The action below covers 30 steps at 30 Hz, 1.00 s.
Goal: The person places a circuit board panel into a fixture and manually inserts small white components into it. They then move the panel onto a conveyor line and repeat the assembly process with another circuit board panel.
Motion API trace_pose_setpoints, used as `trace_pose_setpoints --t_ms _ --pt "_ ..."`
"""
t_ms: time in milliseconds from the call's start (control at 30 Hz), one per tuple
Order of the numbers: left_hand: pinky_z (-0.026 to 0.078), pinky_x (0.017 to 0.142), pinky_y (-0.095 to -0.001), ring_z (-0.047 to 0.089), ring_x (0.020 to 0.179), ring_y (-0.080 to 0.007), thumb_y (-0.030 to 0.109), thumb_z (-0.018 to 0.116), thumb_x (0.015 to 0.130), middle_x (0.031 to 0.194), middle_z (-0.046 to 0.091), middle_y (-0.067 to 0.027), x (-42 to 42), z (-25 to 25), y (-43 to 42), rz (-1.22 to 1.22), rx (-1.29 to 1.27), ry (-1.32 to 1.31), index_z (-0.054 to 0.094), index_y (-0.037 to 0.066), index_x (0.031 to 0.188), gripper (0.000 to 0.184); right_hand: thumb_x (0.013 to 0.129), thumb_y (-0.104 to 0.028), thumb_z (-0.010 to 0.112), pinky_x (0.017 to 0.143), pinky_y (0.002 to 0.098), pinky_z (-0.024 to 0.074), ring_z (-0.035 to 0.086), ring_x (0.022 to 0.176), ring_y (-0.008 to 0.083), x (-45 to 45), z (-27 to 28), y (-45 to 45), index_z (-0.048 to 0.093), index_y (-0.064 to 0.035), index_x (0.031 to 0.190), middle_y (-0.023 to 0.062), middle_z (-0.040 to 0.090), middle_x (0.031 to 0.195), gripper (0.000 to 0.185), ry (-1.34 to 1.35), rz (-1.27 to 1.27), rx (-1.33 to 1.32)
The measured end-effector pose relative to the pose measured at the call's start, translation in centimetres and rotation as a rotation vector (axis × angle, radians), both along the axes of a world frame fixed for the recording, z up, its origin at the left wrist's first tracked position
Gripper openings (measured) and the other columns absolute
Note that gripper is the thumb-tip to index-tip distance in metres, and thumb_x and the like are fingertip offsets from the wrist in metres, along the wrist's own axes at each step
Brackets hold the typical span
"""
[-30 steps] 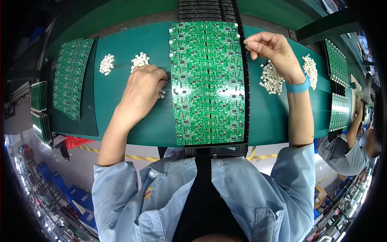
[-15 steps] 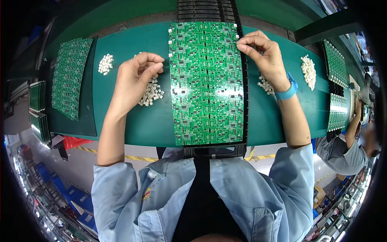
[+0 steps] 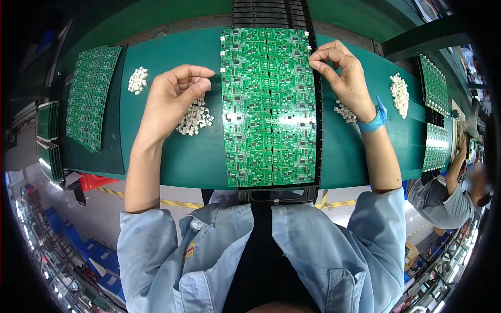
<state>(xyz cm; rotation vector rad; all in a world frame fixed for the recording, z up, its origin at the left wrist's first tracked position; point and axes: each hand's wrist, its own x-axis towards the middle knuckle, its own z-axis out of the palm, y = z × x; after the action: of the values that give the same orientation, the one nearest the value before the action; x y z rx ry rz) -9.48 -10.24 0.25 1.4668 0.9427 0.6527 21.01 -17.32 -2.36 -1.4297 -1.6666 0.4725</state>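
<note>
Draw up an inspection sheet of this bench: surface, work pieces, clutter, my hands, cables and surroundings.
Surface: flat green bench top.
Job's things: rectangular green circuit-board panel on a black rigid frame; small white blocky connectors at its upper left and right edges; four piles of similar pieces, two each side.
Clutter: red sheet-like item by the bench's near left edge.
Hands: left hand near the inner left pile; right hand, with a blue wristband, has thumb and fingertips close together at the panel's upper right edge. Whether either holds a connector is unclear.
Cables: nothing seen.
Surroundings: more green circuit boards at far left and right; person in a grey top at right; yellow-and-black floor tape.
</note>
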Motion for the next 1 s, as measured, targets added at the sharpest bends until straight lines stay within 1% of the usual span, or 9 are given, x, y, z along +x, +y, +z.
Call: trace_pose_setpoints --t_ms 167,233,267,400,567,600,733,900,1000 --pt "0.047 0.068 -0.0173 0.059 0.074 -0.0093 -0.002 0.06 0.086 0.082 0.065 -0.0078 0.1 -0.2 0.1 0.005 -0.033 -0.062 0.064 -0.004 0.095 0.01 0.078 -0.002 0.067 0.063 0.0275 0.0427 0.054 0.071 0.0172 0.3 1.4 -0.2 0.068 -0.0012 0.087 0.0048 0.06 0.084 0.009 -0.173 0.027 0.09" --pt "0.048 0.069 -0.0176 0.059 0.075 -0.0096 -0.003 0.06 0.085 0.083 0.065 -0.0088 0.2 -0.2 0.2 0.004 -0.048 -0.092 0.064 -0.004 0.095 0.01 0.078 -0.006 0.067 0.062 0.03 0.042 0.053 0.069 0.0179 1.6 2.6 -0.8 0.067 -0.0027 0.083 0.003 0.06 0.078 0.006 -0.405 -0.097 0.071" --pt "0.048 0.069 -0.0176 0.059 0.075 -0.0096 -0.003 0.06 0.085 0.083 0.065 -0.0088 0.1 -0.3 0.2 0.006 -0.049 -0.093 0.064 -0.004 0.095 0.01 0.078 -0.006 0.067 0.062 0.03 0.042 0.053 0.069 0.0179 2.2 2.5 -1.2 0.067 -0.0027 0.083 0.003 0.06 0.078 0.006 -0.406 -0.095 0.07" --pt "0.048 0.071 -0.0177 0.06 0.076 -0.0099 -0.003 0.061 0.085 0.084 0.066 -0.0094 -0.1 -0.5 0.5 0.007 -0.073 -0.123 0.064 -0.004 0.097 0.012 0.078 -0.008 0.067 0.061 0.0316 0.0409 0.053 0.07 0.0186 4.4 1.8 -3.2 0.065 -0.0043 0.079 0.0019 0.061 0.072 0.004 -0.746 -0.034 -0.01" --pt "0.045 0.067 -0.0177 0.056 0.073 -0.0092 -0.002 0.063 0.084 0.087 0.064 -0.0065 0.8 -1.2 -0.3 0.028 0.056 -0.1 0.066 -0.002 0.094 0.01 0.078 -0.004 0.066 0.061 0.0272 0.0414 0.051 0.063 0.0158 3.8 1.6 -3.0 0.065 -0.0021 0.081 0.0022 0.061 0.069 0.003 -0.8 0.044 -0.053" --pt "0.045 0.067 -0.0177 0.056 0.073 -0.0092 -0.002 0.063 0.084 0.087 0.064 -0.0065 0.8 -1.4 -0.4 0.033 0.058 -0.094 0.066 -0.002 0.094 0.01 0.078 -0.004 0.066 0.061 0.0272 0.0414 0.051 0.063 0.0158 3.6 1.8 -3.0 0.065 -0.0021 0.081 0.0022 0.061 0.069 0.003 -0.795 0.049 -0.049" --pt "0.041 0.062 -0.0187 0.051 0.069 -0.0087 0.0 0.064 0.084 0.088 0.06 -0.0031 1.1 -2.1 -0.8 0.016 0.284 0.025 0.068 0.001 0.091 0.008 0.079 -0.003 0.063 0.056 0.0263 0.0407 0.05 0.059 0.0147 3.1 3.3 -2.9 0.066 -0.0009 0.083 0.0033 0.062 0.071 0.005 -0.492 -0.039 -0.339" --pt "0.037 0.058 -0.0203 0.046 0.067 -0.0086 0.0 0.065 0.083 0.088 0.057 -0.0016 1.1 -2.5 -0.9 0.019 0.336 0.041 0.068 0.001 0.088 0.006 0.08 -0.004 0.062 0.05 0.027 0.0381 0.049 0.051 0.016 3.1 2.5 -2.7 0.064 0.0026 0.081 0.004 0.062 0.067 0.007 -0.313 0.001 -0.142" --pt "0.038 0.058 -0.0205 0.047 0.067 -0.0088 0.0 0.065 0.083 0.088 0.057 -0.0017 1.2 -2.4 -0.9 0.007 0.4 0.062 0.068 0.001 0.088 0.006 0.082 -0.004 0.061 0.05 0.0264 0.0384 0.05 0.051 0.0144 3.1 2.6 -2.7 0.064 0.0038 0.083 0.0042 0.061 0.065 0.008 -0.22 -0.012 -0.231"
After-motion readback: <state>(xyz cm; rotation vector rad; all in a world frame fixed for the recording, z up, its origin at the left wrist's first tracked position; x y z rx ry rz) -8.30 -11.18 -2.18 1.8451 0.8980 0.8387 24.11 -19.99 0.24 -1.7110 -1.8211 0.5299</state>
